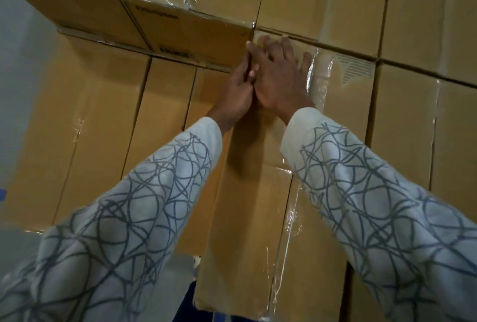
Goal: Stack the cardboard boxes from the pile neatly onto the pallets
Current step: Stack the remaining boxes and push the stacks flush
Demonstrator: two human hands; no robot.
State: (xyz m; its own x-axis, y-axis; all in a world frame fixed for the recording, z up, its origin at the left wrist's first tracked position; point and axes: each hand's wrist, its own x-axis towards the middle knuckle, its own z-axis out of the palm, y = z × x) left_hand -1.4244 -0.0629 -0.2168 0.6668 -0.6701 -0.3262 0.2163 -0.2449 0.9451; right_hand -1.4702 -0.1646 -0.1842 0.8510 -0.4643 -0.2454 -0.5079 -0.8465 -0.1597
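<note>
A tall stack of brown cardboard boxes fills the view. One long taped box stands out from the stack, running up from the bottom centre. My right hand presses flat against its upper end, fingers spread and straight. My left hand lies against the same box just left of the right hand, its fingers reaching up along the box's left edge; their tips are partly hidden behind the right hand. Both arms wear white sleeves with a grey line pattern.
A printed box juts out of the upper row, left of my hands. More boxes stand tight on the right. A pale wall shows at the left edge, grey floor at the bottom.
</note>
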